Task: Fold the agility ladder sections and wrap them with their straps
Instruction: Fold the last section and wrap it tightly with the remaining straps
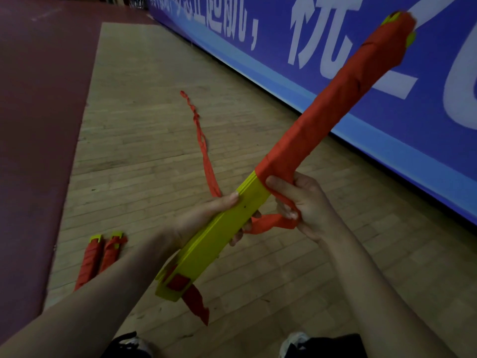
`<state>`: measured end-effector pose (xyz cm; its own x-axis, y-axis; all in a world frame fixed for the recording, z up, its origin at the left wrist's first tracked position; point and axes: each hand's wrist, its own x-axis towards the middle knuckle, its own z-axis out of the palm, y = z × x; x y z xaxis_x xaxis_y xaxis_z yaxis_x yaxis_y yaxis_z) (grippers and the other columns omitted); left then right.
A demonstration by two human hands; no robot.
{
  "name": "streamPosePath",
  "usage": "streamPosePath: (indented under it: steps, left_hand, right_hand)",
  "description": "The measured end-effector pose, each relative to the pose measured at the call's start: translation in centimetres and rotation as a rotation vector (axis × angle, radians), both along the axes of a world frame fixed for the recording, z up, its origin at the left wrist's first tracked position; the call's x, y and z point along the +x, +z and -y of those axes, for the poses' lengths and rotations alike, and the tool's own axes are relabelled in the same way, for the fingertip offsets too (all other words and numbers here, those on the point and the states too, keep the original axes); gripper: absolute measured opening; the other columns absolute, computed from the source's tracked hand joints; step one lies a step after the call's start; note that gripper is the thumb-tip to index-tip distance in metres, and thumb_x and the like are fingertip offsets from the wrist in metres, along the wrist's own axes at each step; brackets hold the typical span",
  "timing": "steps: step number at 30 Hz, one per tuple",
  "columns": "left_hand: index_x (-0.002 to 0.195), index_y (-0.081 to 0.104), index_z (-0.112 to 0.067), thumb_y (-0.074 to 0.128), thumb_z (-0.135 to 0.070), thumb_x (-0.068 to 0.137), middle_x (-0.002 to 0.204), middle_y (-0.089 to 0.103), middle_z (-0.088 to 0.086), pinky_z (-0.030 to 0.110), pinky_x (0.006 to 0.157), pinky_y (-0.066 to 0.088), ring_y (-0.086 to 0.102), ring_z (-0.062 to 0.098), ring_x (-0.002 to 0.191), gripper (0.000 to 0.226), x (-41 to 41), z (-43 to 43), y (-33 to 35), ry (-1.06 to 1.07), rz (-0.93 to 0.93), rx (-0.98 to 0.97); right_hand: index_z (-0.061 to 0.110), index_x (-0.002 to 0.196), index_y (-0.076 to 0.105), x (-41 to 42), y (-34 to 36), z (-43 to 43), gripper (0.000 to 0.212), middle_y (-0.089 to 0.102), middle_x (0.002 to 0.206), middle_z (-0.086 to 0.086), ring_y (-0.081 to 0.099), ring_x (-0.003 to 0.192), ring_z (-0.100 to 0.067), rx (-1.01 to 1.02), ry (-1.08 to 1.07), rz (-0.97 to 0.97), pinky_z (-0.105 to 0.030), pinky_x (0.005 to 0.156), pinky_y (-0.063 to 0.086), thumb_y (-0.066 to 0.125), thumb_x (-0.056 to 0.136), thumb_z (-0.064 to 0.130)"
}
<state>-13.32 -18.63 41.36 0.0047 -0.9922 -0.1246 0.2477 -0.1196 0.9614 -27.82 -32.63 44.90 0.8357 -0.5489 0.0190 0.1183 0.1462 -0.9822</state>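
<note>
A stack of yellow ladder rungs (219,236) slants from the lower middle up to the top right. Its upper two thirds are wound in orange strap (333,109). My left hand (206,215) grips the bare yellow part around its middle. My right hand (302,200) holds the strap just below the wound section, with a loop of it pulled round the fingers. The strap's loose tail (201,140) trails away across the floor. A short orange end (196,303) hangs from the stack's near end.
Two wrapped ladder bundles (99,257) lie side by side on the wooden floor (144,125) at the left, next to a dark red mat (38,125). A blue banner (361,60) with white lettering runs along the right. My shoes (294,342) show at the bottom.
</note>
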Motion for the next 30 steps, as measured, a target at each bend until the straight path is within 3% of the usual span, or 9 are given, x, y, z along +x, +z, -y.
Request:
streamPosePath:
  steps: [4, 7, 10, 13, 17, 21, 26, 30]
  left_hand:
    - [0.111, 0.066, -0.005, 0.055, -0.06, 0.086, 0.099, 0.071, 0.016, 0.041, 0.072, 0.058, 0.068, 0.029, 0.077, 0.061, 0.2, 0.6, 0.6, 0.173, 0.25, 0.125]
    - [0.102, 0.066, -0.017, 0.048, -0.06, 0.087, 0.092, 0.072, 0.011, 0.051, 0.08, 0.056, 0.068, 0.026, 0.079, 0.049, -0.9, 1.2, 0.3, 0.383, 0.581, 0.182]
    - [0.118, 0.054, -0.027, 0.059, -0.066, 0.079, 0.1, 0.065, 0.0, 0.042, 0.083, 0.052, 0.062, 0.021, 0.093, 0.055, -1.7, 1.0, -0.2, 0.413, 1.09, 0.222]
    - [0.134, 0.04, -0.021, 0.068, -0.053, 0.079, 0.12, 0.057, 0.004, 0.042, 0.084, 0.048, 0.056, 0.03, 0.109, 0.069, -2.1, 0.8, -0.8, 0.437, 1.344, 0.175]
    - [0.141, 0.031, -0.015, 0.063, -0.037, 0.087, 0.127, 0.051, 0.009, 0.046, 0.087, 0.046, 0.053, 0.035, 0.113, 0.066, -2.4, 0.8, -1.4, 0.447, 1.339, 0.172]
    - [0.14, 0.034, -0.016, 0.066, -0.033, 0.083, 0.128, 0.052, 0.008, 0.046, 0.088, 0.046, 0.053, 0.034, 0.114, 0.068, -1.8, 0.7, -1.5, 0.489, 1.283, 0.142]
    - [0.133, 0.042, -0.021, 0.061, -0.044, 0.067, 0.116, 0.059, 0.008, 0.047, 0.082, 0.048, 0.057, 0.034, 0.105, 0.072, -0.3, 0.6, -1.7, 0.57, 1.207, 0.138]
    - [0.125, 0.048, -0.025, 0.058, -0.049, 0.057, 0.1, 0.064, 0.006, 0.045, 0.077, 0.05, 0.06, 0.031, 0.092, 0.072, 0.8, 0.7, -1.8, 0.637, 1.137, 0.169]
  right_hand:
    - [0.015, 0.073, 0.065, 0.7, -0.6, 0.2, 0.02, 0.041, 0.046, 0.006, 0.033, 0.034, -0.006, -0.024, -0.169, -0.09, -0.018, 0.034, 0.027, 0.077, 0.069, 0.031]
    - [0.018, 0.062, 0.063, 1.6, -1.3, 0.2, 0.021, 0.039, 0.045, 0.006, 0.032, 0.036, -0.005, -0.017, -0.301, -0.137, -0.018, 0.034, 0.028, 0.077, 0.076, 0.025]
    - [0.018, 0.058, 0.06, 2.1, -1.6, 0.2, 0.027, 0.038, 0.046, 0.006, 0.031, 0.036, -0.004, 0.037, -0.39, -0.144, -0.018, 0.036, 0.027, 0.078, 0.077, 0.025]
    - [0.015, 0.062, 0.056, 2.4, -1.6, 0.4, 0.029, 0.038, 0.049, 0.004, 0.031, 0.036, -0.004, 0.063, -0.433, -0.167, -0.019, 0.037, 0.028, 0.079, 0.075, 0.027]
    - [0.015, 0.063, 0.058, 2.4, -1.8, 0.3, 0.028, 0.041, 0.048, 0.006, 0.035, 0.037, -0.003, 0.034, -0.411, -0.176, -0.017, 0.038, 0.03, 0.078, 0.077, 0.027]
    - [0.012, 0.071, 0.062, 2.5, -1.6, 0.3, 0.02, 0.049, 0.047, 0.007, 0.044, 0.037, -0.004, 0.017, -0.299, -0.199, -0.017, 0.038, 0.037, 0.073, 0.082, 0.025]
    - [0.008, 0.078, 0.064, 1.8, -1.4, 0.5, 0.014, 0.058, 0.052, 0.0, 0.052, 0.04, -0.008, 0.001, -0.131, -0.265, -0.02, 0.042, 0.044, 0.07, 0.084, 0.019]
    - [0.002, 0.086, 0.065, 1.2, -1.0, 0.4, 0.013, 0.059, 0.053, 0.0, 0.047, 0.037, -0.005, -0.019, -0.075, -0.292, -0.018, 0.038, 0.04, 0.069, 0.084, 0.015]
